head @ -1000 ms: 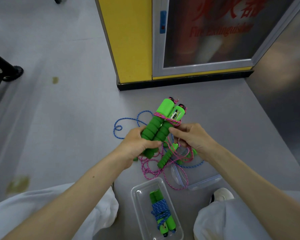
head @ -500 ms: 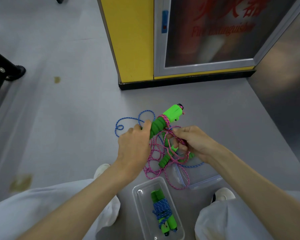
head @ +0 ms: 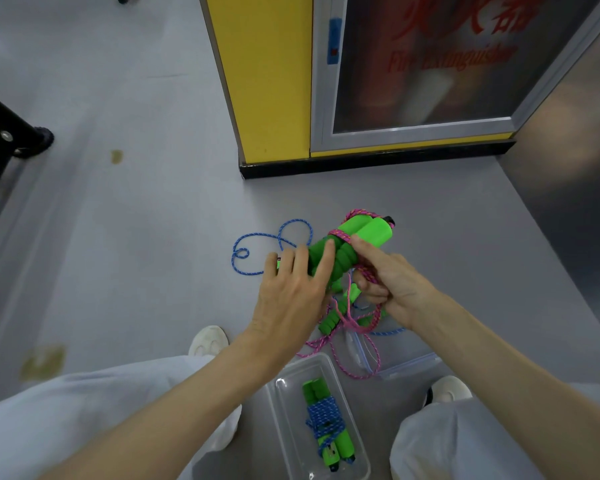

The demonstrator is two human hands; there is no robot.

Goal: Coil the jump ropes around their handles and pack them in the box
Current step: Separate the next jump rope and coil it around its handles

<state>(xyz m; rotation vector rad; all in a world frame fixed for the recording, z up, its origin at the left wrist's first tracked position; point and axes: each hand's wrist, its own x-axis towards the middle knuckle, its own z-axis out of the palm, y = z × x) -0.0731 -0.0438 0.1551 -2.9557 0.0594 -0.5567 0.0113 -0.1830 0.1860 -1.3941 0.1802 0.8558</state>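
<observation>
My left hand [head: 293,289] grips a pair of green foam handles [head: 352,242] held side by side above the floor. A pink rope [head: 342,233] is wound a few turns round them near their tips. My right hand [head: 387,278] pinches the pink rope just below the handles, its forefinger pointing at the wraps. The rest of the pink rope [head: 357,348] hangs in loose loops to the floor. A clear plastic box [head: 284,407] near my knees holds a coiled jump rope [head: 326,424] with green handles and blue rope. Another green handle [head: 329,322] lies under my hands.
A loose blue rope [head: 271,244] curls on the grey floor to the left of my hands. The box's clear lid [head: 402,362] lies flat beside the box on the right. A yellow cabinet [head: 267,81] with a glass door stands ahead. My knees and white shoes frame the box.
The handles have tilted further to the right and my left hand has rolled over on top of them. My right hand has carried the pink rope round for another turn.
</observation>
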